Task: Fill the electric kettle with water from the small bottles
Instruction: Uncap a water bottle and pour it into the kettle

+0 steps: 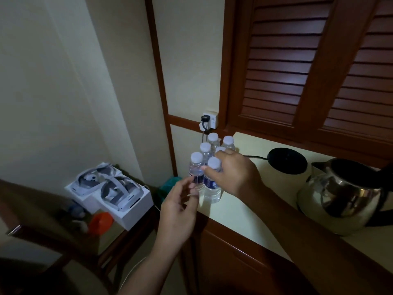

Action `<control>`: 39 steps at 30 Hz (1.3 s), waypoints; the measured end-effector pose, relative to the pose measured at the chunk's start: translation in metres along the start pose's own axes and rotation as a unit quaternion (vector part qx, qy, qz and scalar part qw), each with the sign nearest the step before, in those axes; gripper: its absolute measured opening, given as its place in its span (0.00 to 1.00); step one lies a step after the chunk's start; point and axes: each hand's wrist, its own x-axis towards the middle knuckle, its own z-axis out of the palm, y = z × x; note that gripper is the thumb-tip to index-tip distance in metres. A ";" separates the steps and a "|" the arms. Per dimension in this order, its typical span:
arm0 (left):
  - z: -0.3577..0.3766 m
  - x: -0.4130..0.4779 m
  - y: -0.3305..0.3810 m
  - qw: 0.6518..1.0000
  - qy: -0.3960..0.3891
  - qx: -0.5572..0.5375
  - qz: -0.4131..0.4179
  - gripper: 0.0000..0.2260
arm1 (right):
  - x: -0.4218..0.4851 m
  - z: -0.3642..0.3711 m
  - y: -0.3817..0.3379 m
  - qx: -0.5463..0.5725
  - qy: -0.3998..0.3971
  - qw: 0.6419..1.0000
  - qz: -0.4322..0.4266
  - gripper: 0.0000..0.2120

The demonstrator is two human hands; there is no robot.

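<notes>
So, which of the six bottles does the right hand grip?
The front bottle nearer the kettle: the right hand curls its fingers round its neck, just below the cap. The left hand is by its neighbour.

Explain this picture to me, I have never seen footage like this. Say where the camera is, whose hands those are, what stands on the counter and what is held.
There is no machine here. A person wears one camera on the head, looking forward and down at their own hands. On the cream counter stand six small bottles with white caps, a steel kettle and its black base; the kettle is off the base. The right hand grips the front bottle near its neck. The left hand is by the neighbouring bottle; whether it grips it I cannot tell.
</notes>
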 end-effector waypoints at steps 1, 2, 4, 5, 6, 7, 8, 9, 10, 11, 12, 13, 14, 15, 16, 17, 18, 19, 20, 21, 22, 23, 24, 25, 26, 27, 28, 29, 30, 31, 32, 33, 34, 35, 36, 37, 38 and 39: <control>-0.001 0.001 -0.002 1.000 -0.003 0.003 0.004 0.14 | 0.000 0.002 0.002 0.022 0.017 0.999 -0.018 0.19; -0.002 0.000 -0.004 1.000 -0.006 0.011 0.010 0.15 | -0.002 0.001 0.003 0.049 0.039 0.997 -0.036 0.17; -0.002 -0.004 -0.004 0.999 -0.015 0.039 0.026 0.17 | -0.009 -0.011 0.002 0.079 0.065 0.994 -0.045 0.14; 0.000 -0.007 0.000 0.998 -0.023 0.051 0.038 0.20 | -0.013 -0.021 0.000 0.072 0.065 0.995 -0.033 0.14; 0.004 -0.010 0.006 0.996 -0.035 0.060 0.053 0.24 | -0.018 -0.033 -0.001 0.060 0.073 0.995 -0.021 0.15; 0.009 -0.012 0.014 0.994 -0.051 0.062 0.070 0.28 | -0.024 -0.047 -0.003 0.053 0.094 0.994 -0.015 0.17; 0.014 -0.013 0.024 0.992 -0.073 0.056 0.083 0.33 | -0.030 -0.062 -0.004 0.052 0.118 0.992 -0.013 0.18; 0.021 -0.012 0.036 0.990 -0.098 0.039 0.090 0.37 | -0.034 -0.076 -0.004 0.049 0.135 0.990 -0.014 0.19; 0.030 -0.010 0.046 0.988 -0.124 0.017 0.094 0.40 | -0.039 -0.088 -0.003 0.050 0.141 0.989 -0.016 0.19; 0.039 -0.010 0.055 0.984 -0.144 0.000 0.102 0.41 | -0.043 -0.096 -0.001 0.048 0.140 0.989 -0.017 0.20; 0.049 -0.010 0.062 0.981 -0.151 -0.005 0.117 0.40 | -0.048 -0.103 0.003 0.047 0.139 0.989 -0.016 0.21; 0.059 -0.010 0.066 0.979 -0.153 -0.009 0.135 0.36 | -0.053 -0.110 0.006 0.048 0.134 0.990 -0.004 0.20; 0.070 -0.012 0.070 0.977 -0.154 -0.018 0.144 0.32 | -0.059 -0.117 0.011 0.056 0.131 0.990 0.007 0.19; 0.078 -0.014 0.073 0.976 -0.158 -0.035 0.145 0.29 | -0.065 -0.124 0.015 0.057 0.124 0.991 0.014 0.19; 0.085 -0.015 0.075 0.974 -0.167 -0.039 0.148 0.28 | -0.071 -0.129 0.019 0.047 0.117 0.992 0.018 0.21; 0.094 -0.016 0.076 0.971 -0.177 -0.041 0.155 0.27 | -0.078 -0.136 0.023 0.023 0.109 0.993 0.024 0.22; 0.100 -0.017 0.078 0.968 -0.190 -0.034 0.163 0.27 | -0.083 -0.140 0.029 0.001 0.103 0.994 0.024 0.21; 0.107 -0.017 0.078 0.965 -0.202 -0.032 0.163 0.27 | -0.088 -0.146 0.033 -0.018 0.100 0.995 0.024 0.19; 0.112 -0.017 0.080 0.962 -0.222 -0.033 0.157 0.27 | -0.091 -0.151 0.038 -0.034 0.102 0.994 0.025 0.18; 0.117 -0.018 0.082 0.958 -0.245 -0.046 0.143 0.26 | -0.095 -0.157 0.041 -0.048 0.104 0.993 0.028 0.19; 0.122 -0.018 0.084 0.952 -0.273 -0.061 0.126 0.24 | -0.098 -0.163 0.045 -0.055 0.098 0.993 0.030 0.19; 0.126 -0.019 0.085 0.944 -0.301 -0.074 0.115 0.22 | -0.100 -0.171 0.047 -0.053 0.074 0.995 0.036 0.19; 0.128 -0.019 0.087 0.935 -0.327 -0.076 0.116 0.21 | -0.103 -0.180 0.048 -0.040 0.043 0.997 0.040 0.18; 0.129 -0.019 0.090 0.925 -0.352 -0.076 0.123 0.21 | -0.106 -0.191 0.048 -0.029 0.008 0.999 0.041 0.16; 0.130 -0.018 0.092 0.914 -0.377 -0.074 0.130 0.22 | -0.109 -0.202 0.049 -0.029 -0.027 0.999 0.036 0.15; 0.130 -0.016 0.095 0.904 -0.401 -0.070 0.131 0.22 | -0.112 -0.213 0.050 -0.037 -0.058 0.997 0.027 0.14; 0.130 -0.013 0.097 0.895 -0.421 -0.064 0.133 0.23 | -0.114 -0.221 0.052 -0.046 -0.081 0.995 0.017 0.15; 0.131 -0.010 0.100 0.888 -0.437 -0.062 0.130 0.23 | -0.117 -0.228 0.053 -0.052 -0.099 0.994 0.011 0.15; 0.131 -0.008 0.104 0.882 -0.450 -0.061 0.128 0.24 | -0.120 -0.233 0.056 -0.054 -0.111 0.992 0.008 0.15; 0.132 -0.006 0.107 0.878 -0.456 -0.063 0.127 0.25 | -0.122 -0.238 0.060 -0.051 -0.118 0.992 0.004 0.14; 0.134 -0.005 0.108 0.877 -0.458 -0.067 0.128 0.26 | -0.125 -0.241 0.063 -0.046 -0.121 0.992 -0.002 0.13; 0.135 -0.005 0.110 0.876 -0.459 -0.076 0.128 0.26 | -0.127 -0.243 0.066 -0.042 -0.119 0.992 -0.011 0.15; 0.137 -0.006 0.110 0.874 -0.462 -0.084 0.127 0.26 | -0.130 -0.243 0.069 -0.043 -0.114 0.992 -0.021 0.19; 0.138 -0.006 0.110 0.871 -0.467 -0.091 0.124 0.26 | -0.132 -0.243 0.072 -0.046 -0.112 0.992 -0.026 0.22; 0.140 -0.008 0.110 0.868 -0.473 -0.093 0.122 0.26 | -0.135 -0.241 0.075 -0.049 -0.108 0.993 -0.024 0.23; 0.141 -0.009 0.110 0.866 -0.477 -0.094 0.118 0.26 | -0.138 -0.239 0.078 -0.050 -0.101 0.993 -0.023 0.23; 0.143 -0.010 0.108 0.864 -0.480 -0.094 0.117 0.25 | -0.142 -0.237 0.080 -0.047 -0.087 0.995 -0.022 0.23; 0.144 -0.012 0.107 0.863 -0.482 -0.095 0.115 0.24 | -0.147 -0.235 0.082 -0.037 -0.070 0.997 -0.017 0.22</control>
